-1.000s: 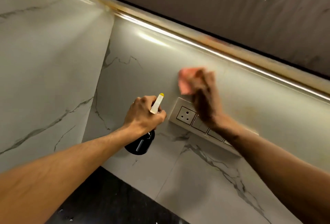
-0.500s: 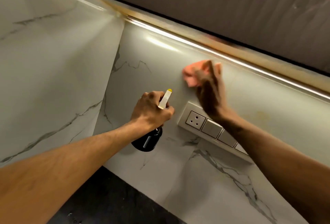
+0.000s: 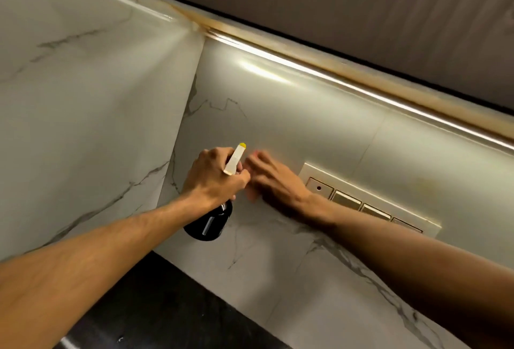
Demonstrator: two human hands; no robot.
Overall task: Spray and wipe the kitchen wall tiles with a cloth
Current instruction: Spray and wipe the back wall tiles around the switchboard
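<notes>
The kitchen wall tiles [image 3: 281,115] are glossy white marble with grey veins. My left hand [image 3: 214,179] grips a dark spray bottle [image 3: 208,223] by its neck; the white nozzle with a yellow tip [image 3: 236,158] points up at the wall. My right hand [image 3: 278,181] lies flat and blurred on the tile just right of the nozzle, left of the socket panel. It presses the pink cloth [image 3: 251,195] against the wall. Only a faint pink edge of the cloth shows under the fingers; the hand hides the remainder.
A cream socket and switch panel [image 3: 372,201] sits on the wall beside my right wrist. A side wall [image 3: 83,98] meets the tiles in a corner at the left. A lit strip [image 3: 333,76] runs under the dark cabinet [image 3: 333,1]. A black countertop [image 3: 155,307] lies below.
My right hand has swept the cloth down and left, from above the socket panel to beside the spray nozzle. The cloth is now mostly hidden. My left hand keeps holding the bottle.
</notes>
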